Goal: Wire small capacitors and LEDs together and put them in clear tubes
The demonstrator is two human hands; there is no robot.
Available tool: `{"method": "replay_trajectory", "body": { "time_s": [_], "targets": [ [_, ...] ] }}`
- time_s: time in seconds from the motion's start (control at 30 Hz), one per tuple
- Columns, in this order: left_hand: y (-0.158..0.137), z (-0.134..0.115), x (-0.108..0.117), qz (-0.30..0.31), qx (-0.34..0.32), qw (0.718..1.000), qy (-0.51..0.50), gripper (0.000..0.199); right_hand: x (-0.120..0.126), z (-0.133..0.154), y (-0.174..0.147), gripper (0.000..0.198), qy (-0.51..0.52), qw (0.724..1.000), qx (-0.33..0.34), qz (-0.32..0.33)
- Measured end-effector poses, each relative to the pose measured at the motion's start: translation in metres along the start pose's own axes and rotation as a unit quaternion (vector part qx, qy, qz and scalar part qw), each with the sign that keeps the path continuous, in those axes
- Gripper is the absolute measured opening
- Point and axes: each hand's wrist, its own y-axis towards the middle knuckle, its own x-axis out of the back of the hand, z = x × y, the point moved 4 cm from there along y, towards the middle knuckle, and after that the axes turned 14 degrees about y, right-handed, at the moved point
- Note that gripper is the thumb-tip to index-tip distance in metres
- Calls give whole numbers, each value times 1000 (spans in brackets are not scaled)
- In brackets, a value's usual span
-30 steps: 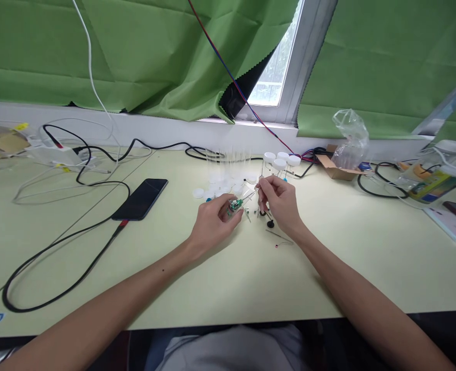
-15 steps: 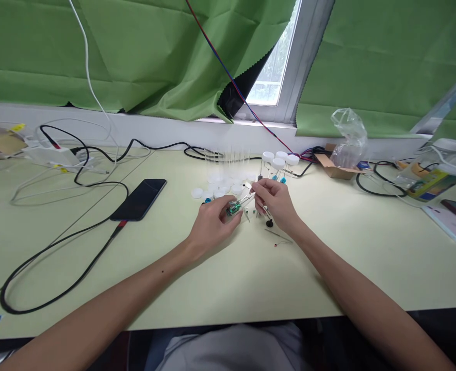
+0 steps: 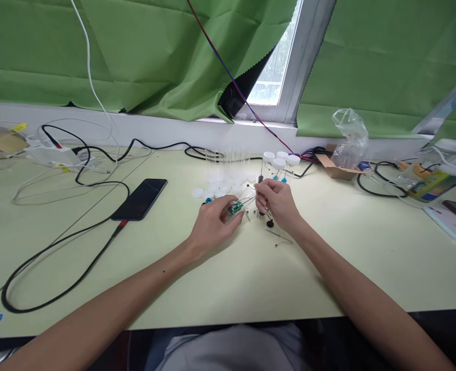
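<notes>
My left hand (image 3: 212, 221) is closed around a small green, shiny piece (image 3: 235, 207) with thin metal leads pointing right. Close beside it, the fingers of my right hand (image 3: 278, 203) are pinched on a thin wire with a small dark bead (image 3: 248, 185) at its free end. The tips of the leads reach close to my right fingers; whether they touch I cannot tell. Under my right hand a round black piece (image 3: 270, 223) shows near the table. A thin metal rod (image 3: 278, 236) and a small wire with a red bead (image 3: 276, 245) lie below it.
Clear upright tubes (image 3: 228, 162) and several white round caps (image 3: 197, 192) stand behind my hands. More white caps (image 3: 278, 164) sit atop wire stems with blue and dark pieces. A phone (image 3: 140, 200) with a black cable lies left; a small cardboard box (image 3: 338, 167) is back right.
My right fingers have shifted very slightly, and the dark-beaded wire end shows more clearly beside them. My left hand keeps its hold on the green piece.
</notes>
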Motion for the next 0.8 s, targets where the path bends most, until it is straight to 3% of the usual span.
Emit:
{"method": "replay_trajectory", "body": {
  "time_s": [0.8],
  "targets": [
    [-3,-4,2,-33,-4,999,-18,19,-6,3,-3,38,57,998,-14,-11]
  ]
}}
